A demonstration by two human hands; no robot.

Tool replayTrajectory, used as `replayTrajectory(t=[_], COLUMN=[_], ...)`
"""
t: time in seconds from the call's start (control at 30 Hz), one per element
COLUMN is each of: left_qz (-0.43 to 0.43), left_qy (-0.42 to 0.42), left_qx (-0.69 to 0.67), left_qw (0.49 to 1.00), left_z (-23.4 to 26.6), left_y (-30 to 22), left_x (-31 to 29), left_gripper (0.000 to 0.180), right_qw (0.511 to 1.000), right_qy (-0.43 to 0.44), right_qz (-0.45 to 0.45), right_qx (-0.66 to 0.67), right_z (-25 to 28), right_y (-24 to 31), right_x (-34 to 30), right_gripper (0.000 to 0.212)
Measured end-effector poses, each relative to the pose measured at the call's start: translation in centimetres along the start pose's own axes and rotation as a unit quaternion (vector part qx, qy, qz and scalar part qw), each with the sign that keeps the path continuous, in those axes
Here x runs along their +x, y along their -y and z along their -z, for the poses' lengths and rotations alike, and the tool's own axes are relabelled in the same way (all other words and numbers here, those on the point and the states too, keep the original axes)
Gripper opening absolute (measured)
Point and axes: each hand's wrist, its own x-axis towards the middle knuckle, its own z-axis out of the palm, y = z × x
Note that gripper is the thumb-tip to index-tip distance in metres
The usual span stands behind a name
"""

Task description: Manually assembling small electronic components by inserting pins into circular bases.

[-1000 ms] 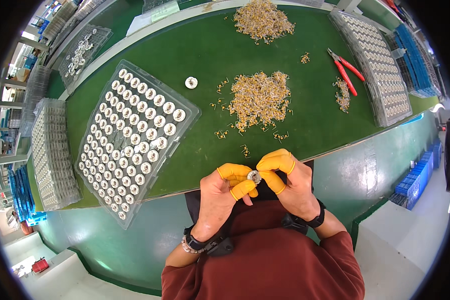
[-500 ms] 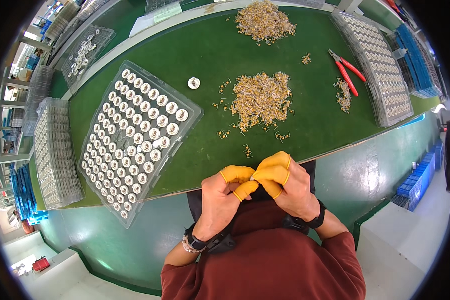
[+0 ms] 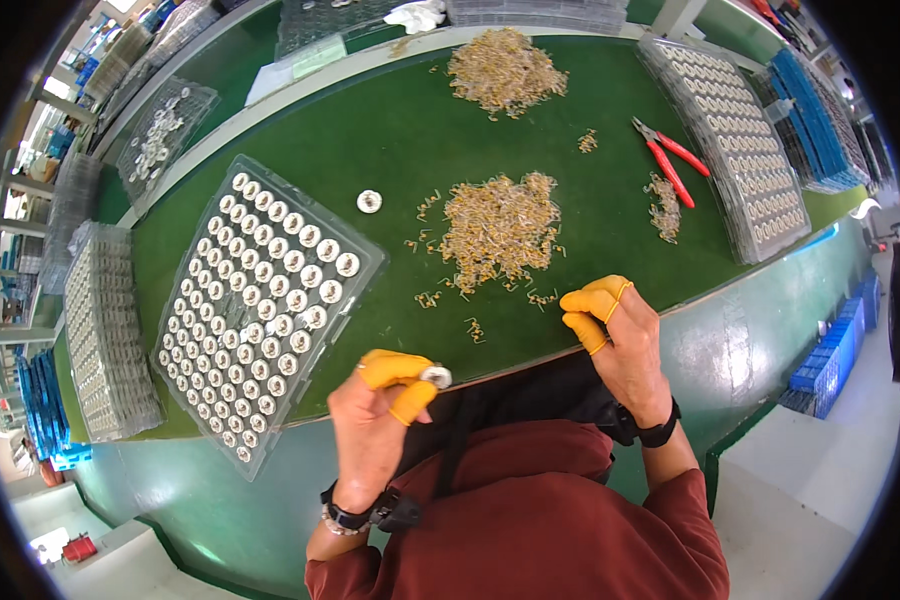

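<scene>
My left hand (image 3: 375, 420), in yellow finger cots, pinches a small round white part (image 3: 436, 377) with a metallic centre just off the table's front edge. My right hand (image 3: 615, 340), also in yellow finger cots, reaches over the edge with thumb and fingertips drawn close together. Its tips are beside a few loose small yellow-bodied components with bent wire leads (image 3: 542, 298); whether anything is between them is too small to tell. Beyond lies a heap of such components (image 3: 500, 230). To the left, a clear plastic tray (image 3: 368, 262) holds rows of similar round white parts.
A single white part (image 3: 369, 202) lies beside the tray. Red-handled cutters (image 3: 673, 165) and wire scraps (image 3: 664, 210) lie right. Another component heap (image 3: 507, 72) is at the back. Stacked trays stand left (image 3: 110, 335) and right (image 3: 735, 150) on the green table (image 3: 320, 120).
My hands have parted. The left moved left and down with the white part; the right moved right and forward toward the loose components. The whole view has shifted slightly.
</scene>
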Motion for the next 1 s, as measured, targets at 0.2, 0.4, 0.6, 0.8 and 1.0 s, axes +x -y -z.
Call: replayTrajectory(t=[0.2, 0.4, 0.6, 0.8, 1.0], left_qz=[-0.033, -0.009, -0.020, -0.059, -0.034], left_qy=[-0.189, -0.278, -0.272, -0.247, -0.250], left_qx=[0.060, 0.279, 0.408, 0.521, 0.493], left_qw=[0.980, 0.919, 0.871, 0.815, 0.833], left_z=[5.3, 12.3, 14.4, 15.0, 15.2], left_y=[-1.6, -3.2, -3.2, -2.8, -3.2], left_x=[1.8, 3.4, 5.9, 7.0, 6.9], left_gripper=[0.020, 0.017, 0.013, 0.010, 0.011], right_qw=[0.994, 0.995, 0.986, 0.976, 0.987], right_qy=[0.028, 0.084, 0.087, 0.134, 0.099], right_qz=[0.045, -0.011, 0.063, 0.103, 0.071], right_qx=[-0.100, -0.057, -0.124, -0.136, -0.107], right_z=[-0.1, 0.4, 0.8, 1.1, 0.9], right_y=[-1.3, -0.3, -0.7, -1.5, -1.4], right_x=[0.8, 1.7, 1.8, 2.8, 2.2], right_gripper=[0.020, 0.016, 0.016, 0.016, 0.013])
